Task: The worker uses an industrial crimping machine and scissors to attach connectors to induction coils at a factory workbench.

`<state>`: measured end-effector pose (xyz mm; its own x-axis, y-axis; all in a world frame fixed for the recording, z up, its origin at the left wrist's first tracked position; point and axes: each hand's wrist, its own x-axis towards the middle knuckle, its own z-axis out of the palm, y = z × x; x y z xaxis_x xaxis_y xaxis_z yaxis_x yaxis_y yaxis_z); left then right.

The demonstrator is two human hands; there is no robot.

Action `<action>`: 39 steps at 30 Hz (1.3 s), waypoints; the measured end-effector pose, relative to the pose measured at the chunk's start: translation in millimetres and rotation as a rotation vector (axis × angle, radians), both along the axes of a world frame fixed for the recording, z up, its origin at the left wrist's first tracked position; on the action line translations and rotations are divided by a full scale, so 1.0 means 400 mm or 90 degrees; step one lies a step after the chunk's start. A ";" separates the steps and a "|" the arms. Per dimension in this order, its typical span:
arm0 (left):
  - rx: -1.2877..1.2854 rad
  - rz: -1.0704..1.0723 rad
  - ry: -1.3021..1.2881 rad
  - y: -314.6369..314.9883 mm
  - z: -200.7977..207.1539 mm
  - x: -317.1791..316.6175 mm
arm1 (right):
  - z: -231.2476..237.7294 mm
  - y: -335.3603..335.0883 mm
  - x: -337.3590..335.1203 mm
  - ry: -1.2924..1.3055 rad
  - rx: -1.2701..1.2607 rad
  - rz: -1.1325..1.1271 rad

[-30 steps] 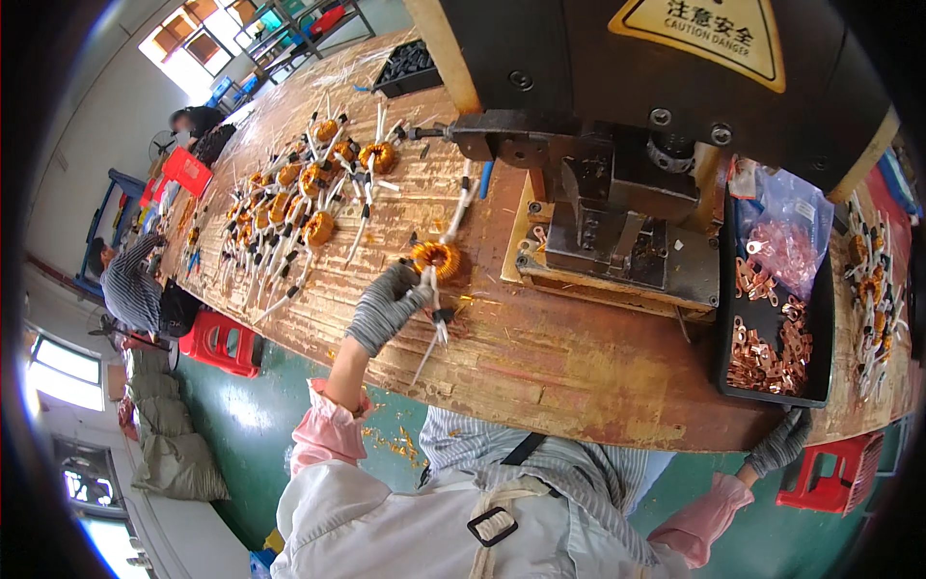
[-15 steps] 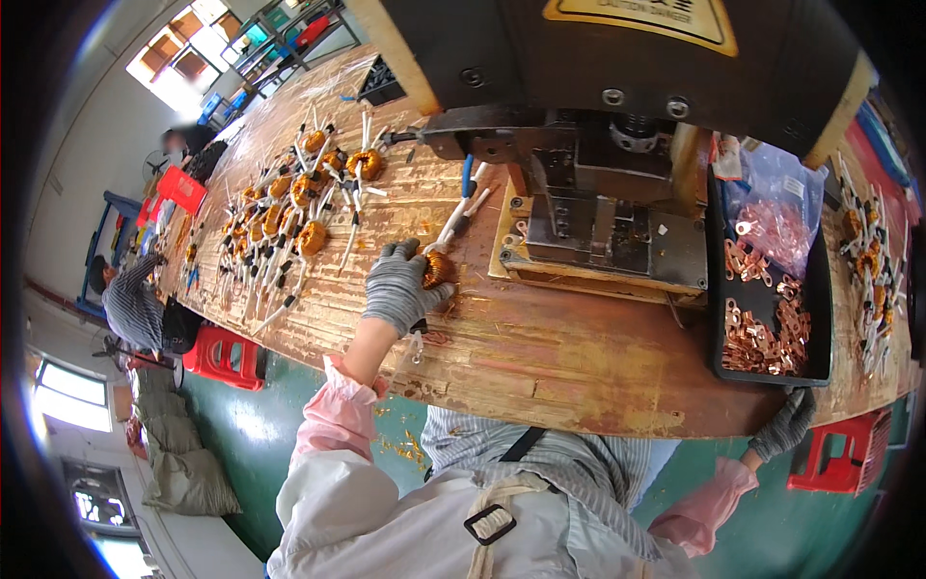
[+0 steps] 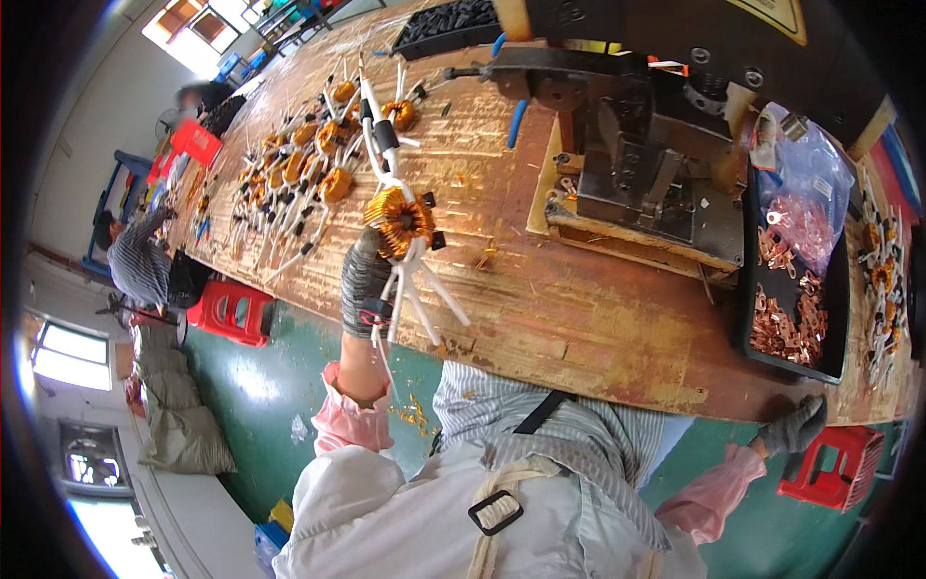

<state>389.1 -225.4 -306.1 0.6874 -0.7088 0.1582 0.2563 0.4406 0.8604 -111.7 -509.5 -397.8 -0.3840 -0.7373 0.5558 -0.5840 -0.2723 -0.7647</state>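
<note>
My left hand [image 3: 365, 285], in a grey knit glove, grips a ring coil [image 3: 397, 222] wound with copper wire and lifts it over the table's near edge. White sleeved leads with black bands stick up from this coil, and more white leads hang below it. My right hand [image 3: 796, 427], also gloved, is low at the right by the table edge, below a black tray [image 3: 745, 333]. Its fingers look stretched out and nothing shows in them. Many similar coils [image 3: 333, 183] with white leads lie heaped on the table at the left.
A dark press [image 3: 641, 183] stands on the worn wooden table [image 3: 502, 338]. Copper lugs [image 3: 786, 328] and a plastic bag fill the tray; more coils [image 3: 880, 261] lie beyond it. Black pieces [image 3: 449, 24] sit in a bin at the back. Red stools [image 3: 231, 314] and other people are nearby.
My left hand has raised the coil from the table and turned it, so its ring faces up and its leads point away. The right hand stays low at the right. The view has shifted slightly.
</note>
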 end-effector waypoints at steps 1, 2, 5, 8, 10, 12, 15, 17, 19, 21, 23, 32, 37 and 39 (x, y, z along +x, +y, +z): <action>0.006 0.027 0.011 -0.008 0.000 -0.030 | 0.002 0.030 0.009 -0.064 -0.042 -0.021; 0.001 0.047 0.030 -0.030 -0.018 -0.049 | 0.009 0.052 0.026 -0.121 -0.096 -0.047; 0.037 0.093 0.056 0.005 -0.078 -0.106 | 0.024 0.222 0.283 -0.247 -0.103 0.484; 0.026 0.056 0.048 0.000 -0.032 -0.215 | 0.180 0.340 0.526 0.062 0.118 0.816; 0.044 0.040 0.149 -0.043 -0.026 -0.273 | 0.175 0.372 0.597 0.127 0.136 0.937; 0.079 0.020 0.214 -0.071 -0.022 -0.309 | 0.142 0.405 0.637 0.150 0.131 0.930; 0.097 0.037 0.117 -0.070 -0.064 -0.312 | 0.092 0.420 0.658 0.167 0.169 0.964; 0.171 0.100 -0.130 -0.067 -0.062 -0.312 | -0.030 0.402 0.635 0.014 0.441 1.003; 0.211 0.160 -0.288 -0.029 -0.107 -0.297 | 0.045 0.378 0.632 -0.005 0.376 1.048; 0.305 0.120 -0.385 0.006 -0.082 -0.287 | 0.077 0.347 0.607 0.147 0.168 1.001; 0.389 0.071 -0.487 0.042 -0.056 -0.271 | 0.089 0.338 0.597 0.232 0.193 0.960; 0.365 -0.014 -1.198 -0.089 0.101 -0.181 | 0.083 0.351 0.593 0.296 0.064 0.879; 0.476 -0.473 -1.178 -0.121 0.074 -0.160 | 0.082 0.328 0.582 0.547 -0.014 0.936; 0.447 -0.486 -1.229 -0.134 0.090 -0.166 | 0.119 0.335 0.582 0.527 0.158 0.941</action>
